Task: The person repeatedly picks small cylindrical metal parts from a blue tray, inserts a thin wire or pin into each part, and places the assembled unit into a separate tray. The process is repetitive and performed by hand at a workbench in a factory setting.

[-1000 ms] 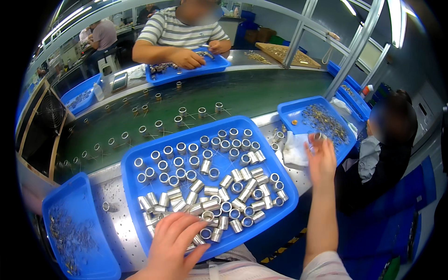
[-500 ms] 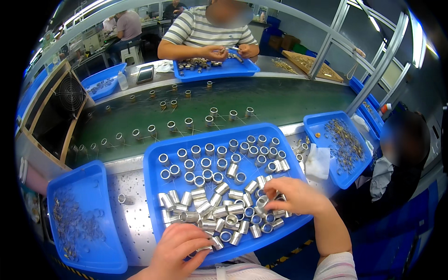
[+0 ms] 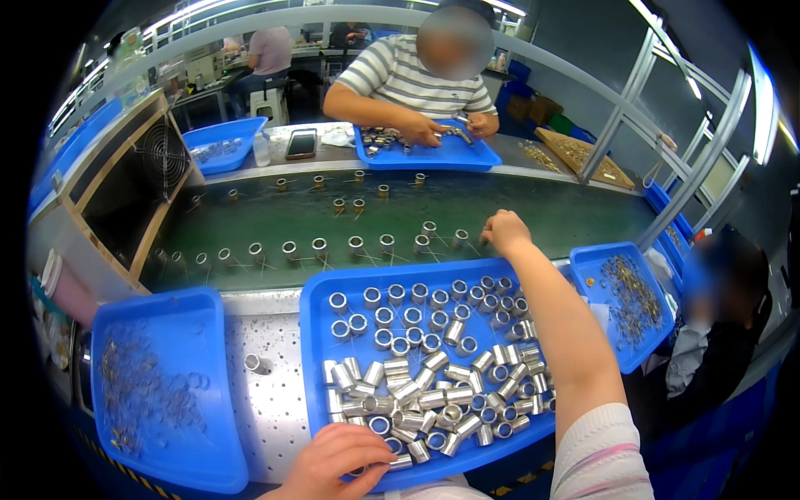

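Observation:
My right hand [image 3: 506, 232] reaches over the green conveyor belt [image 3: 533, 200], just right of an upright metal sleeve [image 3: 461, 239]. Its fingers are pinched together; what they hold, if anything, is hidden. At the near left edge of a big blue tray [image 3: 313, 350] my left hand [image 3: 343, 460] curls its fingers and thumb round a short shiny sleeve [image 3: 358, 472], partly covered. Many such sleeves fill the tray, standing upright at the back and lying jumbled at the front. On the belt, sleeves stand in rows with thin wires sticking out at their bases.
A blue tray of small clear pieces [image 3: 218, 375] lies at the left, another with small metal parts [image 3: 575, 275] at the right. One sleeve [image 3: 254, 363] stands on the perforated metal table. Across the belt a person [image 3: 417, 83] handles parts over a blue tray [image 3: 450, 158].
My right hand has moved from the sleeves in the tray up and away, out over the belt. My left hand stays at the tray's near edge. The view has shifted.

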The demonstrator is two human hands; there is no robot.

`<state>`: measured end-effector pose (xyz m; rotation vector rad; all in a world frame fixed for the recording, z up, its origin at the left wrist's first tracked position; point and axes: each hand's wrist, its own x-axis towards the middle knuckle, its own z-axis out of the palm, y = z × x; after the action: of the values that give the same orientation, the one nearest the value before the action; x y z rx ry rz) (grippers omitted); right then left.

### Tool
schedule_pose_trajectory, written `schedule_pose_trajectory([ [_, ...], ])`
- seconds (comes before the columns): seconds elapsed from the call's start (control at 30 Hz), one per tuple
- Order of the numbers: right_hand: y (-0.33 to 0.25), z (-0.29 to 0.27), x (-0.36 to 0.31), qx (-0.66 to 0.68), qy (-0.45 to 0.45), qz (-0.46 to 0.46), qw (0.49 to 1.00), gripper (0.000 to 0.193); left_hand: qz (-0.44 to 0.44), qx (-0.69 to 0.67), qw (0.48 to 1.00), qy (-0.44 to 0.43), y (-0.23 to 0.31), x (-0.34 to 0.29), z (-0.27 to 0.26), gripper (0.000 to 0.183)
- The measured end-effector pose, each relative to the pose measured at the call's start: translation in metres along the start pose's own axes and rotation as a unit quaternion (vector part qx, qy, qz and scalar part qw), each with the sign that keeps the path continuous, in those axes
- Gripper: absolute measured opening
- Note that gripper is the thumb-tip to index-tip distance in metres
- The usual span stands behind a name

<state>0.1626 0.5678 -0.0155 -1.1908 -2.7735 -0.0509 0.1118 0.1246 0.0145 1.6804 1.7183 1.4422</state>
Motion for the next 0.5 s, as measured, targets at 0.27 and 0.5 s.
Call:
schedule_pose_trajectory([
  [0.27,-0.063,-0.066,-0.106,0.451,0.045,-0.113,0.884,0.010,-0.239,-0.295,0.925,0.030,-0.014,-0.007,0.004,0.022],
  [0.5,-0.107,-0.081,-0.243,0.498,-0.007,-0.276,0.822,0.016,-0.266,-0.509,0.818,-0.017,-0.013,0.014,0.020,0.032],
])
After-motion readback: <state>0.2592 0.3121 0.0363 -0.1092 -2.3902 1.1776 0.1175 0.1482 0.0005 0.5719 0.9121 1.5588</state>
